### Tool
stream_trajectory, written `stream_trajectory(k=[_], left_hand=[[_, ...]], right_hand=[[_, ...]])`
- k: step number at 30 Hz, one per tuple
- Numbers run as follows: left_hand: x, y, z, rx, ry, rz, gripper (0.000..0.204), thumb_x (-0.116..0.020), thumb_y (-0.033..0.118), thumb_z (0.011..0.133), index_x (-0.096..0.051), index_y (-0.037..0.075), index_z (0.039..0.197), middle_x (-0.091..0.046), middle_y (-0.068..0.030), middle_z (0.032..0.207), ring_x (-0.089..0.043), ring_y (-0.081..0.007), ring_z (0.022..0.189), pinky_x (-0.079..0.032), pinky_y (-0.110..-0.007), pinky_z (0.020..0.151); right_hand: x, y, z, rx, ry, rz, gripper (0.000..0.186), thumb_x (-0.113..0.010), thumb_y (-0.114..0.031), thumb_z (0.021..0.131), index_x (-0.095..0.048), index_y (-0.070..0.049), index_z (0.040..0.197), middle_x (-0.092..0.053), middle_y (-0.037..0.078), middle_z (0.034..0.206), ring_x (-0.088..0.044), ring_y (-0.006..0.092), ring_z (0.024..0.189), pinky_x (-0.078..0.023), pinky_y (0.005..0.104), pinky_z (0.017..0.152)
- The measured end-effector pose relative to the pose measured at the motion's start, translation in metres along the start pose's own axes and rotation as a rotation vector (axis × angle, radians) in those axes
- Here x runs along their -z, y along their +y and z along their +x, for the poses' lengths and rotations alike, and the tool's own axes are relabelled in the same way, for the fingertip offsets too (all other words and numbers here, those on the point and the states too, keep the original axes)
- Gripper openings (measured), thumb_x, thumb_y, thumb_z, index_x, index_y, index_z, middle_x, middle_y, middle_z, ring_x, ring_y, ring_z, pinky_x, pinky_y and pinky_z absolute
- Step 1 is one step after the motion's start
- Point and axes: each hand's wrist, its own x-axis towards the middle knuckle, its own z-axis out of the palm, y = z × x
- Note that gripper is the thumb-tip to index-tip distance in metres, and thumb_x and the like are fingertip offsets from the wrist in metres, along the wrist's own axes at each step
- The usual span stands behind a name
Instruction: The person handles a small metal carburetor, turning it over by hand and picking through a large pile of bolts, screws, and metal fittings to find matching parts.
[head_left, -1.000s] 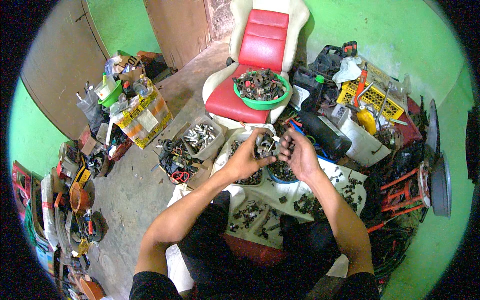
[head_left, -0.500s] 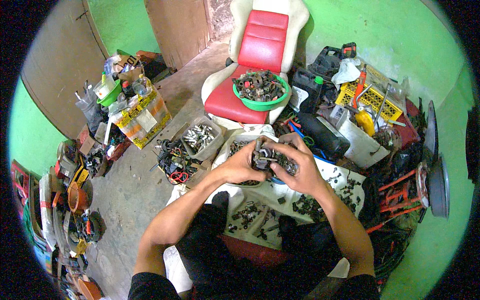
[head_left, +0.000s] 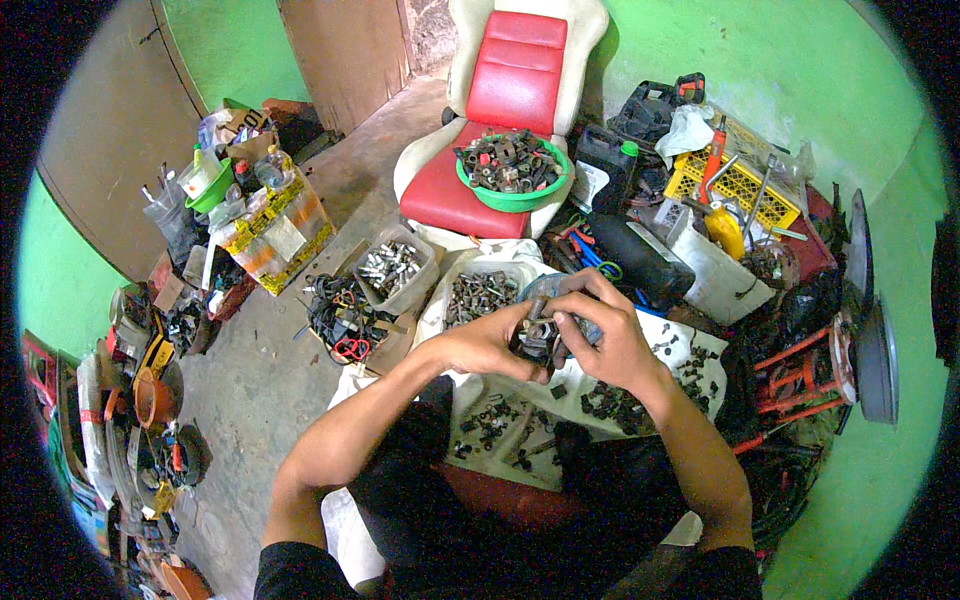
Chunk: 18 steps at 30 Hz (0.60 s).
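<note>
both hands have dropped lower and nearer the body since the earlier frame. left hand [head_left: 487, 345] and right hand [head_left: 612, 340] meet over the white cloth [head_left: 560, 395], fingers of both clamped on one dark metal part [head_left: 537, 338] held between them. one green basin [head_left: 510, 175] on the red seat [head_left: 505, 110] holds dark metal fittings. two trays lie ahead: one clear tray [head_left: 392, 272] of silvery bolts, one white tray [head_left: 484, 292] of small hardware. loose nuts scatter over the cloth; a yellow crate [head_left: 735, 185] stands at right.
</note>
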Motion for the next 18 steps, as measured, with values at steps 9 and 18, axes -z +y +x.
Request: stream_trajectory(k=[9, 18], left_hand=[[0.000, 0.016, -0.004, 0.005, 0.152, -0.056, 0.077, -0.069, 0.002, 0.066, -0.034, 0.002, 0.134, -0.050, -0.0049, 0.110, -0.047, -0.0131, 0.102, -0.040, -0.028, 0.091], [-0.003, -0.002, 0.000, 0.020, 0.065, 0.166, 0.076, -0.066, 0.002, 0.069, -0.030, 0.002, 0.136, -0.054, -0.0083, 0.116, -0.049, -0.0160, 0.107, -0.040, -0.032, 0.094]], right_hand=[[-0.003, 0.002, 0.003, -0.094, 0.047, 0.068, 0.016, -0.065, -0.010, 0.080, -0.063, -0.003, 0.095, -0.060, 0.014, 0.094, -0.061, 0.0316, 0.091, -0.048, 0.0375, 0.080], [-0.010, 0.014, 0.000, -0.259, 0.004, 0.076, 0.018, -0.066, -0.017, 0.082, -0.060, -0.001, 0.088, -0.061, 0.015, 0.085, -0.061, 0.0319, 0.083, -0.046, 0.0384, 0.076]])
